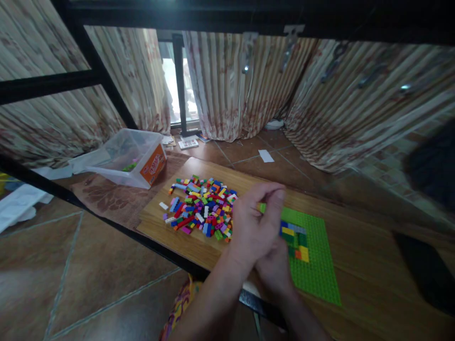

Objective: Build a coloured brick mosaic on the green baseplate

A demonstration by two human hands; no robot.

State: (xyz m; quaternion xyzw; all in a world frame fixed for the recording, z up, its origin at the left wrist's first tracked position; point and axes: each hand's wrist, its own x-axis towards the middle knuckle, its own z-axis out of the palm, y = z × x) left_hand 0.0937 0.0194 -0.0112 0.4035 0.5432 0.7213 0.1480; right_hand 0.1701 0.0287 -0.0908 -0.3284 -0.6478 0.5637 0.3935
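Observation:
My left hand is raised above the wooden board, closed, its thumb and fingertips pressed together. Whatever it may pinch is hidden. Just behind and below it, touching or nearly so, is my right hand; its fingers are covered by the left. Beyond both hands lies a green studded baseplate. On it sits a patch of toy building bricks in yellow, green, grey, blue and orange, partly covered by my hands. To the left of my hands spreads a heap of loose colourful bricks.
A clear plastic bin with an orange label stands at the left on a brown mat. A dark flat object lies at the right. Black metal bars cross the left and top. Patterned curtains hang behind.

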